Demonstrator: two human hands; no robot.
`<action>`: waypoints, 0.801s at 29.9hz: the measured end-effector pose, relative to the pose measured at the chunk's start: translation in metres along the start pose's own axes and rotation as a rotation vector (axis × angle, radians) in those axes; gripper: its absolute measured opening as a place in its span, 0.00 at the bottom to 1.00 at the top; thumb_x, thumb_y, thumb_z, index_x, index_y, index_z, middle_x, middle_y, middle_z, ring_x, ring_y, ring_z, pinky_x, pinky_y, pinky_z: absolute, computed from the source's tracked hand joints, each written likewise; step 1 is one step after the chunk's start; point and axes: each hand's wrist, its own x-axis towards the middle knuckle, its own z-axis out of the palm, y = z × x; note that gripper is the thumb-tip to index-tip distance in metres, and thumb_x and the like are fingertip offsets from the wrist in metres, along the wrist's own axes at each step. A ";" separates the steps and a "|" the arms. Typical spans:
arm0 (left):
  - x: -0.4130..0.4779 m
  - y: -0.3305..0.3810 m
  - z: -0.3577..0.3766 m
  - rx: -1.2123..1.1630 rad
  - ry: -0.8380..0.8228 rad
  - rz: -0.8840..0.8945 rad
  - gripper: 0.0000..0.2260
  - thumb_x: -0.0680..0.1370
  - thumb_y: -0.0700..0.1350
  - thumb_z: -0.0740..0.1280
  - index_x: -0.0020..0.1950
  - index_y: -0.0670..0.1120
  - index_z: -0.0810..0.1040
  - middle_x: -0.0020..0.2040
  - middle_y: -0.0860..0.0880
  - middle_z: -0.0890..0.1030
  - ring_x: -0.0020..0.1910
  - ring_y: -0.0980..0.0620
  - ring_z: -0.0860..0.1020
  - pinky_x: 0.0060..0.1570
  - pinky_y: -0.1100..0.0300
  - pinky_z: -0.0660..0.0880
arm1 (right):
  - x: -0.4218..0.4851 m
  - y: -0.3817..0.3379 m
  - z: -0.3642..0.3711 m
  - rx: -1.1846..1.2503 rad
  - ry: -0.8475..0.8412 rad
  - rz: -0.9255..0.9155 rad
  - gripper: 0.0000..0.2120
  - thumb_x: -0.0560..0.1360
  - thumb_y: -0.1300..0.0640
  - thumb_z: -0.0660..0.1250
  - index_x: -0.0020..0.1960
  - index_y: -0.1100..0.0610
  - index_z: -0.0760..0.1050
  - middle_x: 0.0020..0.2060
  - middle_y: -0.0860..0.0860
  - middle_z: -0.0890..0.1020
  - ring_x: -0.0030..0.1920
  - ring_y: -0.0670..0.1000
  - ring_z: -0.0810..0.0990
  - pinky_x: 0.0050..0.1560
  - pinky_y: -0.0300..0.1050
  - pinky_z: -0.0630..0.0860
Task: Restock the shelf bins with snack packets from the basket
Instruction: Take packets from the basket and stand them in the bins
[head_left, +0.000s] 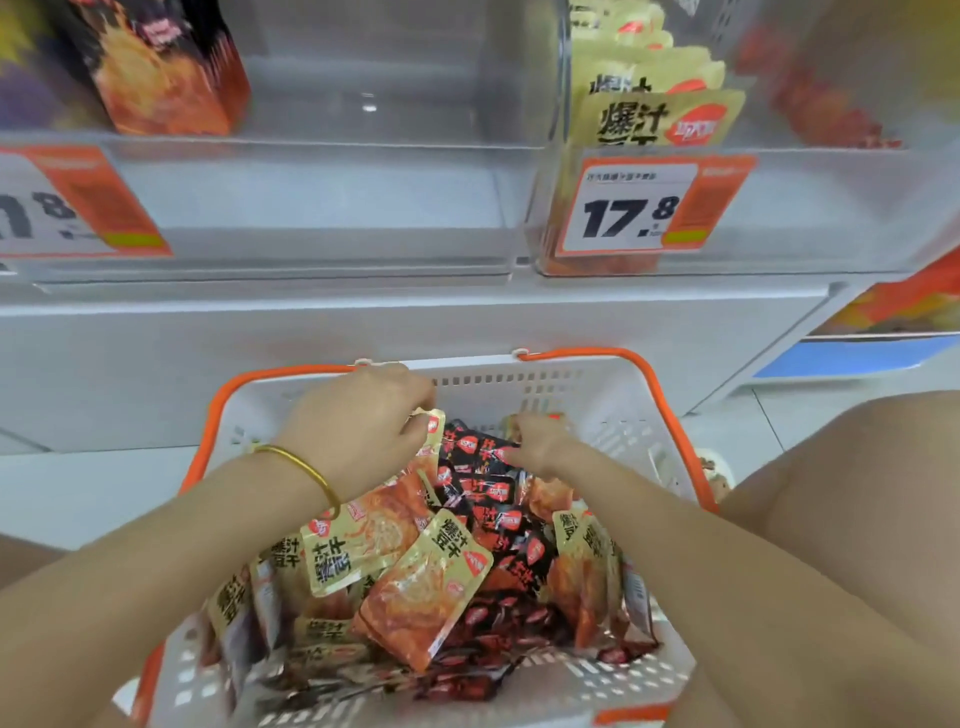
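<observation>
Snack packets (426, 582) fill a white plastic basket (613, 415) with slotted walls and orange handles (623, 358), nearest the camera and low in the view. They are flat, glossy foil pouches with crimped edges, in two kinds: pale gold ones with black lettering and an orange photo panel, and black ones with red badges. They lie jumbled, overlapping at all angles.

Both forearms reach down into the basket. A thin gold bangle (306, 467) circles the left wrist. The left hand (363, 421) is curled at the far side of the heap, its fingers pinching the top edge of a gold packet (432, 423). The right hand (535, 441) is just beside it, fingers bent down among the black packets; whether it grips one I cannot tell.

Beyond the basket runs a plain white shelf front. Above it stand clear, hard plastic shelf bins (363, 208). The right bin holds upright gold packets behind an orange price tag (634, 208) reading 17.8.
</observation>
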 end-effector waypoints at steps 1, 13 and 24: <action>0.002 0.000 0.001 -0.002 -0.005 0.000 0.09 0.79 0.47 0.56 0.54 0.52 0.75 0.51 0.52 0.75 0.51 0.51 0.75 0.47 0.56 0.74 | 0.009 0.003 0.008 0.012 0.012 -0.009 0.19 0.79 0.58 0.63 0.68 0.62 0.66 0.60 0.59 0.76 0.55 0.57 0.77 0.56 0.50 0.74; 0.014 -0.004 0.013 -0.054 -0.140 -0.034 0.11 0.80 0.47 0.57 0.59 0.50 0.74 0.58 0.51 0.75 0.56 0.50 0.75 0.55 0.52 0.73 | 0.013 0.006 0.001 0.070 0.206 0.030 0.15 0.75 0.66 0.65 0.32 0.56 0.66 0.40 0.54 0.76 0.45 0.54 0.75 0.44 0.42 0.70; 0.014 -0.003 -0.019 -0.564 -0.078 -0.108 0.12 0.76 0.47 0.67 0.56 0.42 0.74 0.51 0.43 0.80 0.51 0.43 0.79 0.52 0.49 0.75 | -0.114 -0.057 -0.089 0.613 0.079 -0.373 0.07 0.74 0.69 0.66 0.41 0.58 0.75 0.35 0.52 0.78 0.34 0.47 0.80 0.40 0.43 0.80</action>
